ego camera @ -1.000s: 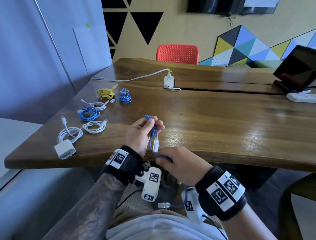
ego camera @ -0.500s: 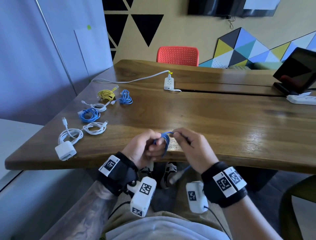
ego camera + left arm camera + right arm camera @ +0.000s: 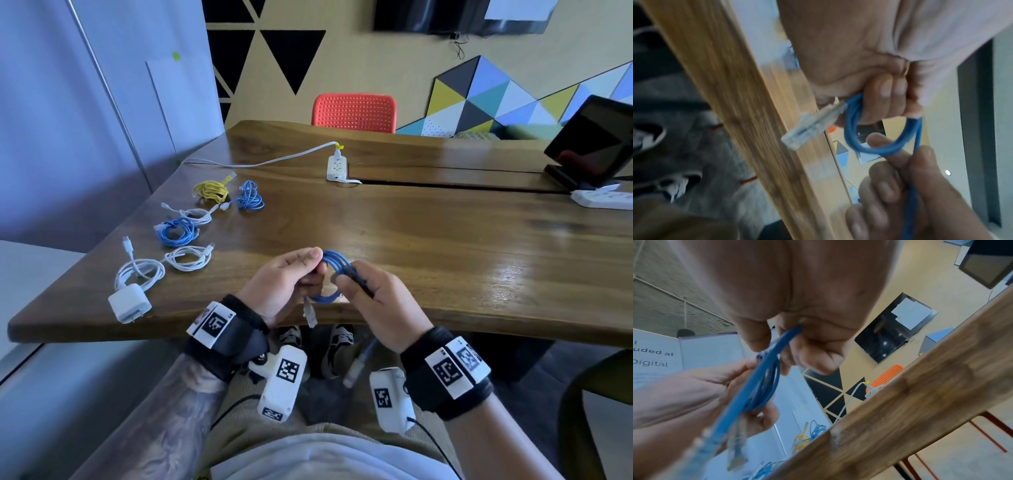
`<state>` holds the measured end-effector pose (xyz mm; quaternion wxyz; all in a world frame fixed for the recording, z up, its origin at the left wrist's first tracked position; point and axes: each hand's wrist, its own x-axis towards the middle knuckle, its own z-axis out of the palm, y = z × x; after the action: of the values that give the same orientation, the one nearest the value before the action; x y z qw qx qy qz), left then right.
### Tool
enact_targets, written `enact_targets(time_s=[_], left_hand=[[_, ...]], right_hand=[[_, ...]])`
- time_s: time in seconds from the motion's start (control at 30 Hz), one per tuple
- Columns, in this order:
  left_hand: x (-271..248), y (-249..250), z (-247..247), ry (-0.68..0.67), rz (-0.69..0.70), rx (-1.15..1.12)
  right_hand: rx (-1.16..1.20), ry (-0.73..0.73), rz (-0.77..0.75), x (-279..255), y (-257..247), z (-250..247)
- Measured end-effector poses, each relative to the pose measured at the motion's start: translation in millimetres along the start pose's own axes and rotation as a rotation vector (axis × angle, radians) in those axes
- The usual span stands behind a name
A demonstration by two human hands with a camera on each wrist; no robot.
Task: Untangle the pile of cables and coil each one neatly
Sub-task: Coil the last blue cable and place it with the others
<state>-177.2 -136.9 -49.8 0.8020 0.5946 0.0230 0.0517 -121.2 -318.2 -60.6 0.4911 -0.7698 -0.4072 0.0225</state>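
Left hand (image 3: 284, 284) pinches the loops of a blue Ethernet cable (image 3: 334, 265) just above the near table (image 3: 445, 260) edge. Right hand (image 3: 373, 301) curls around its free run. One clear plug (image 3: 310, 313) dangles below. Six coiled cables (image 3: 176, 231) lie far left.

Office meeting room. Long dark-wood slab worktop (image 3: 411, 233), white power strip (image 3: 336, 168) on it, orange perforated plastic chair (image 3: 354, 112) at far side, wall-mounted black screen (image 3: 428, 15), coloured geometric triangle wall panels (image 3: 479, 96), printed partition board (image 3: 657, 356).
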Motion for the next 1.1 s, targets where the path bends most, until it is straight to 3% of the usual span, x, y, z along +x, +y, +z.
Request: enact_targets(time_s=[0.07,0.2,0.4,0.53,0.63,0.73,0.9,1.03,1.1], left_hand=[[4,3,-1,0.108,0.037,0.048],[11,7,-13,0.31,0.078,-0.087],[11,7,-8,0.259,0.081,-0.06],[9,5,-6,0.209,0.041,-0.026],[6,1,-4,0.144,0.001,0.029],[4,1,-2,0.11,-0.03,0.035],[3,4,1,0.096,-0.029,-0.031],[5,2,7,0.058,0.031,0.008],[7,2,5,0.104,0.067,0.013]], right_hand=[[-0.069,0.008,0.017,0,8,-1],[-0.261,0.016,0.107,-1,23,-8],[-0.006,0.013,0.188,5,17,-6],[0.193,0.331,0.198,13,19,-2],[0.492,0.426,0.275,19,15,0],[0.731,0.396,0.331,21,10,5],[0.878,0.294,0.443,22,11,9],[0.766,0.101,0.487,21,10,20],[0.631,0.133,0.433,17,8,27]])
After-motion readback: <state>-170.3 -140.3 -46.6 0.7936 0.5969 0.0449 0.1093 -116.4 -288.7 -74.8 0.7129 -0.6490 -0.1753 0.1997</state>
